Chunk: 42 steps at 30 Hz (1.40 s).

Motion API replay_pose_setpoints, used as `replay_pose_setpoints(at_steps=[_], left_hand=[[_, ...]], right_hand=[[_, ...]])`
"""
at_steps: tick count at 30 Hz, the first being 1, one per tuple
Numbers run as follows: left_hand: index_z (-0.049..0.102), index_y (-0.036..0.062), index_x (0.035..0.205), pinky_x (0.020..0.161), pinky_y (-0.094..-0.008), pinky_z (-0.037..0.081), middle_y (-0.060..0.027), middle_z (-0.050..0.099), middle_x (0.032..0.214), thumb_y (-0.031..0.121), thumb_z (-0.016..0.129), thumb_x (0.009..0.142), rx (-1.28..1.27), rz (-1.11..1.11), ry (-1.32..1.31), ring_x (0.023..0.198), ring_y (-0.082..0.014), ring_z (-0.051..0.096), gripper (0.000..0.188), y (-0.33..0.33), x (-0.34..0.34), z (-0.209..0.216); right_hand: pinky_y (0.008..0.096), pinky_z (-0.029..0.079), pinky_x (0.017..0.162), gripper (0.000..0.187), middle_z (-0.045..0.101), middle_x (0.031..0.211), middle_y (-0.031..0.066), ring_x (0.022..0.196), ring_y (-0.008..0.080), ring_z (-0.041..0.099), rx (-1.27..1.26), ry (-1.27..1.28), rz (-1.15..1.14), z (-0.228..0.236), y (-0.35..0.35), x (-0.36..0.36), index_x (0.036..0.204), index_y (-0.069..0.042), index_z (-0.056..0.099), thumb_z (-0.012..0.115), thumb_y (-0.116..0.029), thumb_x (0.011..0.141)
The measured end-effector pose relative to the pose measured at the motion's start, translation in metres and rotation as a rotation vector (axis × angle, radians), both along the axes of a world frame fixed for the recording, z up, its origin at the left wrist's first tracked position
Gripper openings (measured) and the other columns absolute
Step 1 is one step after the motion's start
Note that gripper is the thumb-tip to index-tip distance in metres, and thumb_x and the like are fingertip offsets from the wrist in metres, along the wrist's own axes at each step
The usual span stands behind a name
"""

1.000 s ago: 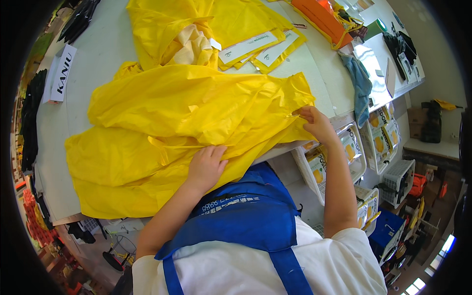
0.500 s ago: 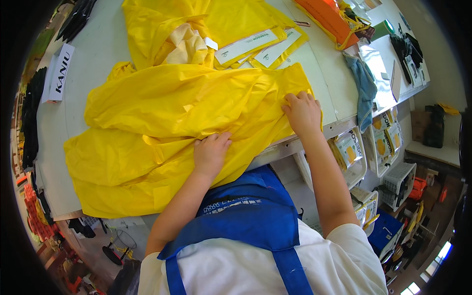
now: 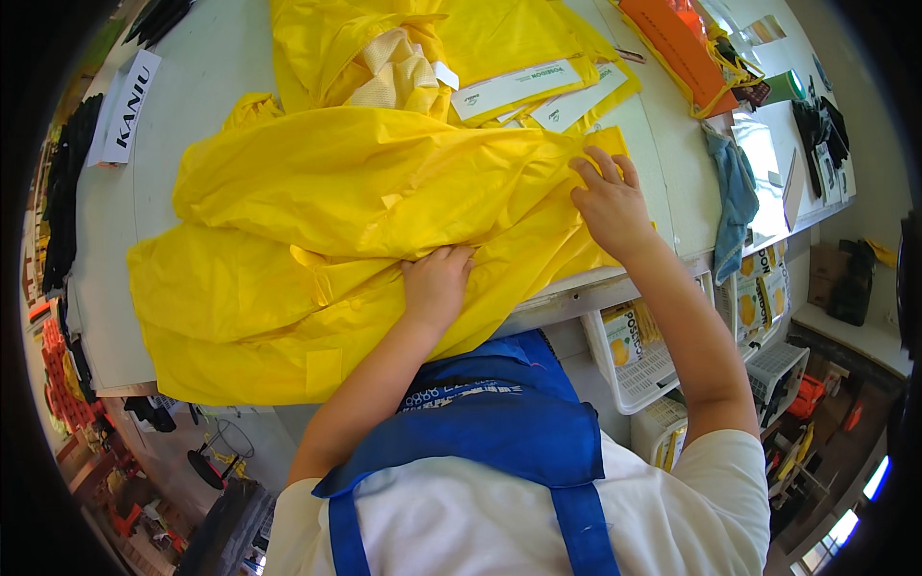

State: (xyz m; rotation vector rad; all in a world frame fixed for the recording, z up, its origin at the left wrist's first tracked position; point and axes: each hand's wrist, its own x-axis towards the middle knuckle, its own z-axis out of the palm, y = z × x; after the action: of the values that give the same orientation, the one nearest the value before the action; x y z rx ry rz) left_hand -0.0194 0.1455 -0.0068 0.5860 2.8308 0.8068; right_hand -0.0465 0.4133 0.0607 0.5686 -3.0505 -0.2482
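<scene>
A large yellow rain garment (image 3: pixel 317 206) of smooth coated fabric lies spread and wrinkled across the table's near side, part of it hanging over the front edge. My left hand (image 3: pixel 437 280) is at its middle, fingers curled into a fold, their tips partly hidden by the cloth. Near the garment's right end is my right hand (image 3: pixel 613 204), its bent fingers apart and resting lightly on or just above the fabric. Whether the fingertips touch cannot be made out. A small square patch (image 3: pixel 324 372) shows at the garment's lower left part.
Behind lie another bunched yellow garment (image 3: pixel 360 29) with pale mesh lining and yellow packs with white labels (image 3: pixel 523 88). An orange box (image 3: pixel 682 53) and a blue cloth (image 3: pixel 732 192) lie to the right. White baskets (image 3: pixel 653 379) sit below the table edge; a white sign (image 3: pixel 125 110) stands left.
My right hand has lifted a little and its fingers have spread from the garment's right end. My left hand stays at the same fold. The whole view has shifted slightly.
</scene>
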Motion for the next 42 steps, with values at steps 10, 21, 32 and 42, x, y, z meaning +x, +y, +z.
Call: replay_pose_setpoints(at_steps=[10, 21, 32, 42], left_hand=[[0.069, 0.0097, 0.082, 0.064, -0.0406, 0.049, -0.0112, 0.066, 0.075, 0.021, 0.067, 0.076, 0.031, 0.006, -0.307, 0.072, -0.0307, 0.063, 0.013, -0.001, -0.028, 0.004], [0.068, 0.0092, 0.076, 0.061, -0.0382, 0.049, -0.0088, 0.066, 0.072, 0.027, 0.071, 0.072, -0.138, -0.046, -0.497, 0.068, -0.0261, 0.064, 0.019, 0.006, -0.058, 0.006], [0.062, 0.0074, 0.104, 0.084, -0.0372, 0.047, -0.0120, 0.063, 0.103, 0.026, 0.064, 0.082, 0.303, -0.203, -0.188, 0.097, -0.0299, 0.059, 0.029, -0.062, -0.025, 0.037], [0.033, 0.0082, 0.138, 0.103, -0.0443, 0.035, -0.0174, 0.031, 0.143, 0.035, 0.068, 0.078, -0.408, 1.102, -0.061, 0.126, -0.0375, 0.037, 0.074, -0.481, -0.077, 0.009]], right_hand=[[0.0382, 0.045, 0.079, 0.015, 0.066, 0.081, 0.0049, 0.082, 0.0270, 0.060, -0.428, -0.521, -0.147, -0.037, 0.044, -0.039, 0.076, -0.010, 0.066, 0.071, -0.022, 0.069], [0.0418, 0.046, 0.076, 0.021, 0.065, 0.086, 0.0104, 0.087, 0.0318, 0.059, -0.402, -0.679, -0.053, -0.044, 0.061, -0.059, 0.081, -0.006, 0.064, 0.070, -0.023, 0.071], [0.0415, 0.049, 0.071, 0.018, 0.064, 0.083, 0.0148, 0.076, 0.0324, 0.060, -0.386, -0.612, -0.240, -0.011, 0.043, -0.075, 0.082, -0.004, 0.066, 0.068, -0.018, 0.070], [0.0353, 0.046, 0.081, 0.034, 0.060, 0.097, 0.0146, 0.092, 0.0282, 0.058, -0.395, -0.279, -0.084, 0.009, -0.161, -0.143, 0.108, 0.001, 0.059, 0.068, -0.018, 0.081]])
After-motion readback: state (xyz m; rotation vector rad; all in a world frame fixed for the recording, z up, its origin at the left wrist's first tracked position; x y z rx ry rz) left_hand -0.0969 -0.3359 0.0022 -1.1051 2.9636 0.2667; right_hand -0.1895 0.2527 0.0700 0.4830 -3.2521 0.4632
